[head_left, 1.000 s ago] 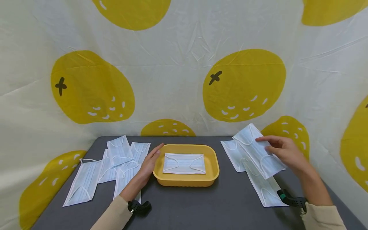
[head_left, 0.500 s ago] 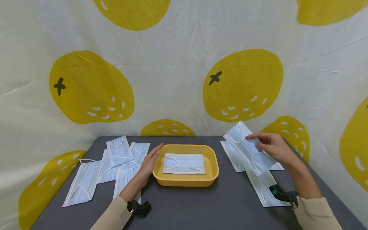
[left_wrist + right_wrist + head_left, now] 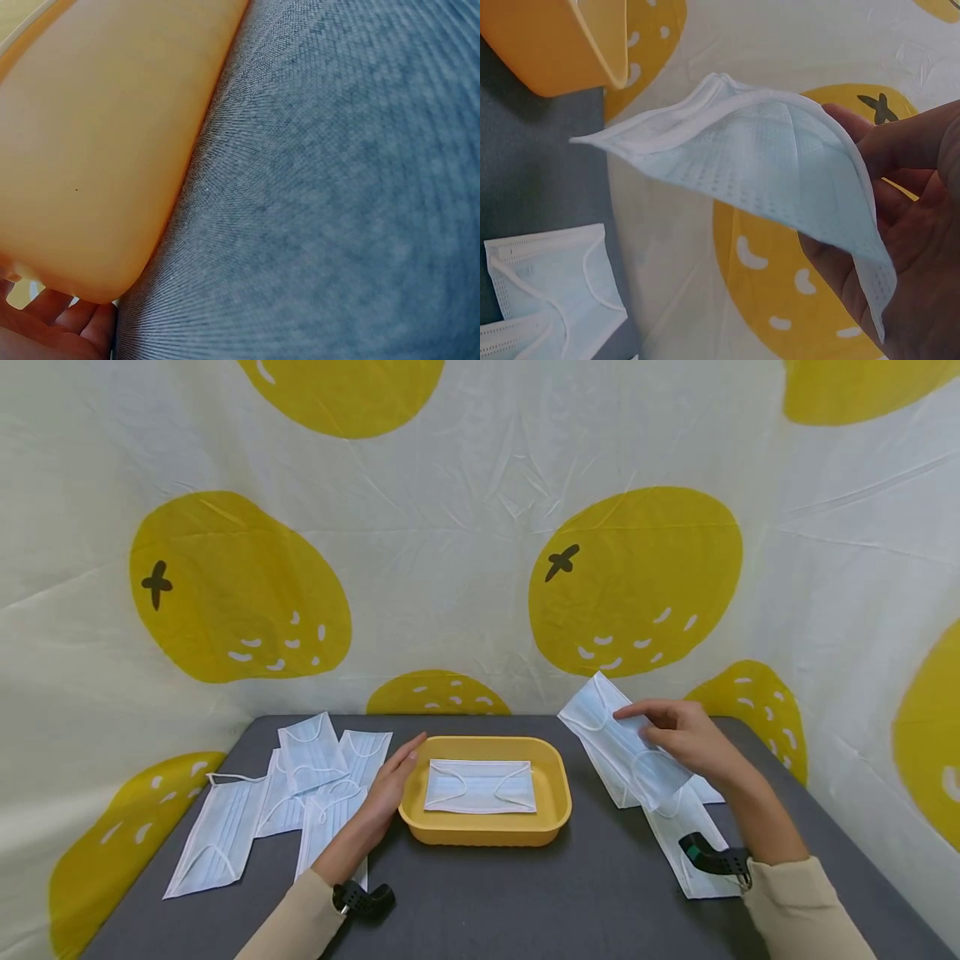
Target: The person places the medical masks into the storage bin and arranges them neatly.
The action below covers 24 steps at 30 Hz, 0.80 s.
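One mask [image 3: 624,748] is held above the table [image 3: 517,902] toward its far right corner, pinched by the right hand [image 3: 686,737], its long axis slanting from far left to near right. The tray [image 3: 487,837] lies to that hand's left, its long sides parallel with the table's far edge; its left end is touched by the left hand [image 3: 385,789], fingers extended. Pale blue, pleated and bowed, the mask is edged in white.
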{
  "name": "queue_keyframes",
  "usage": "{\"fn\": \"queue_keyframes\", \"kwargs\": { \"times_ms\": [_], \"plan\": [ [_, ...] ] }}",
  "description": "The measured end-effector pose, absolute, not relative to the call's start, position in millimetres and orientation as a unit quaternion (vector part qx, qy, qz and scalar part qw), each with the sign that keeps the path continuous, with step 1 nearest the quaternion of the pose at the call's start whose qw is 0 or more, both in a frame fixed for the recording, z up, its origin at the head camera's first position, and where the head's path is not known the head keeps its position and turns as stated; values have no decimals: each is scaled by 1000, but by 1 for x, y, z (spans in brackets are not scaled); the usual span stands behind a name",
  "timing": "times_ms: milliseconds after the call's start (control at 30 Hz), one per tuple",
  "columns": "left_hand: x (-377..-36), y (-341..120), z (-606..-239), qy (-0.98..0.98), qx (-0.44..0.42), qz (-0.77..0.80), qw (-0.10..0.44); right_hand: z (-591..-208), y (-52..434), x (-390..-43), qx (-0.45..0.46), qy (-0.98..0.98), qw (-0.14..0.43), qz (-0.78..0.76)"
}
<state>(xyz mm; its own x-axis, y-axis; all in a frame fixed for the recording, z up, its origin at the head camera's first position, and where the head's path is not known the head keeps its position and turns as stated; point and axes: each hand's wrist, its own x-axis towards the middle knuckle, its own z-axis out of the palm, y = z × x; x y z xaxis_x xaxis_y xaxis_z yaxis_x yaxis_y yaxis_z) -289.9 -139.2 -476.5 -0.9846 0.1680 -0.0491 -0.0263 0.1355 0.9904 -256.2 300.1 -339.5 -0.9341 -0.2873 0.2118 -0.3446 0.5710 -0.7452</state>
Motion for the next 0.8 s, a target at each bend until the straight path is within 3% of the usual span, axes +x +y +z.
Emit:
{"fn": "queue_keyframes", "kwargs": {
  "times_ms": [800],
  "plan": [
    [-290,-137,-476,752,39,655,67,-324,260,-264,201,-894,13,399]
  ]
}}
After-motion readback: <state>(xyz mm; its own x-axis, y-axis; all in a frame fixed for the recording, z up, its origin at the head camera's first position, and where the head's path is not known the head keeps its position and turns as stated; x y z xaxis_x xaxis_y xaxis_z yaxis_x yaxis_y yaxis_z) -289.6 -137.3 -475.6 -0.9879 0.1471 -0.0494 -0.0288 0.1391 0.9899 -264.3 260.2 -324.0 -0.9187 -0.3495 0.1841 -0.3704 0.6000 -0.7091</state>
